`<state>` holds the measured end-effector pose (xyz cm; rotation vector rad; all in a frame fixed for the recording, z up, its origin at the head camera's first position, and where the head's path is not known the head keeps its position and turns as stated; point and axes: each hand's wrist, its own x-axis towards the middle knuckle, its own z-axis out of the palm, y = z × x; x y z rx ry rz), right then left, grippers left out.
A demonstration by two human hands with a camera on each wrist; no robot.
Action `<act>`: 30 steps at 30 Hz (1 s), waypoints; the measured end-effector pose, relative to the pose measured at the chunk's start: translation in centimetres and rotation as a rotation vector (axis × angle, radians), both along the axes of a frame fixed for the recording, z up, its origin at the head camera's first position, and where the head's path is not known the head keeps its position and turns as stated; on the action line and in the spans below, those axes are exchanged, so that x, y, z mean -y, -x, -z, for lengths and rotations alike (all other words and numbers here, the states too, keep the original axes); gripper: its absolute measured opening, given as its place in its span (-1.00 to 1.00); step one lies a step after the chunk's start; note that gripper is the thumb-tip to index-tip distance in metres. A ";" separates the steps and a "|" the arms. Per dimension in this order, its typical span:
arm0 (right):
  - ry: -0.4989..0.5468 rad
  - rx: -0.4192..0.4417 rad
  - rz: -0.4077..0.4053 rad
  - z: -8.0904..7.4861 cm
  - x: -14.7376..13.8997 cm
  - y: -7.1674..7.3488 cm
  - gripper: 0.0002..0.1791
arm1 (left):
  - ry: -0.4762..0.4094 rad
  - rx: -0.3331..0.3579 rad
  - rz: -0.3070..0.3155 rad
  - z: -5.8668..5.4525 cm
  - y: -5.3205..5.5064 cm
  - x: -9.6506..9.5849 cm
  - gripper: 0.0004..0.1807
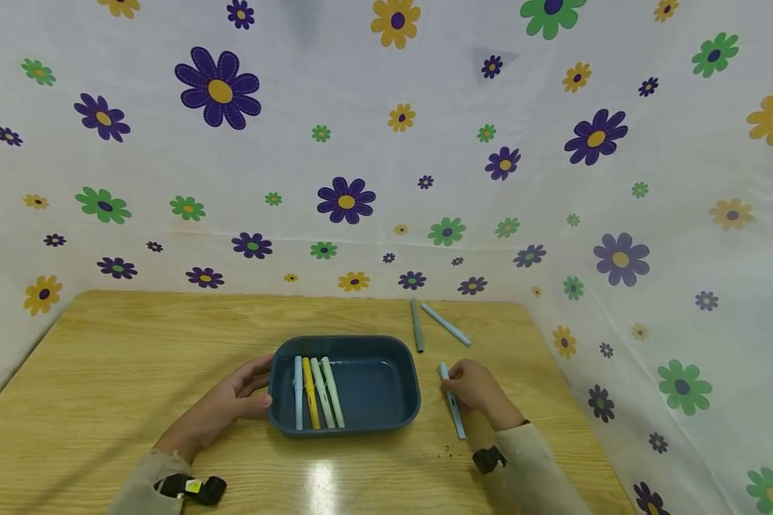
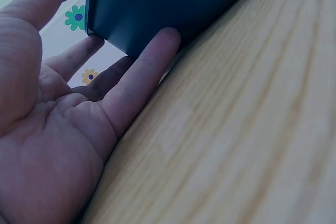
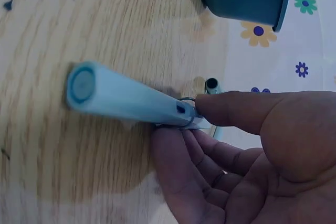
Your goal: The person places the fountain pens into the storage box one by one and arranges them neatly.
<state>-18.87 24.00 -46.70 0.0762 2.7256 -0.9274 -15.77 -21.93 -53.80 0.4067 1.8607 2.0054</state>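
Note:
A dark blue rectangular box (image 1: pixel 380 404) sits on the table. In its left part lie a light blue pen (image 1: pixel 298 397), a yellow pen (image 1: pixel 310 397) and two pale green pens (image 1: pixel 323 397), side by side. My left hand (image 1: pixel 235 397) touches the box's left end with extended fingers (image 2: pixel 139 77), thumb toward the front. Right of the box, my right hand (image 1: pixel 479 390) pinches another light blue pen (image 3: pixel 131 98) between thumb and fingers near its clip. That pen slants close over the tabletop, one end toward the front.
Behind the right hand, a grey-green pen (image 1: pixel 417 327) and a further light blue pen (image 1: pixel 446 325) lie on the wooden table (image 1: pixel 135 343). Small dark crumbs (image 1: pixel 447 452) lie near the front. Flower-printed white cloth (image 1: pixel 283 143) encloses the back and sides.

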 end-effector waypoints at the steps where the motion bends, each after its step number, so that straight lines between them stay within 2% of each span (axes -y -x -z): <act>1: -0.005 0.002 0.000 -0.1 0.2 -0.1 -0.84 | 0.002 0.001 0.000 0.0 0.0 0.0 -0.15; 7: -0.007 -0.010 0.007 -0.2 0.6 -0.6 -0.82 | 0.002 0.011 -0.002 -0.2 0.0 0.0 -0.14; 16: -0.010 -0.137 0.004 0.1 0.0 -0.6 -0.75 | 0.001 -0.002 -0.001 -0.2 -0.1 -0.1 -0.16; 18: 0.016 -0.160 0.021 0.1 -0.1 -0.5 -0.70 | 0.004 -0.003 -0.001 -0.1 -0.1 0.0 -0.17; 23: 0.162 -0.189 0.083 -0.3 0.1 -0.2 -0.60 | 0.013 0.016 -0.013 0.0 0.0 0.0 -0.16; 30: 0.278 -0.254 0.101 -0.9 0.9 -0.3 -0.56 | 0.022 0.029 -0.027 -0.1 -0.1 -0.1 -0.16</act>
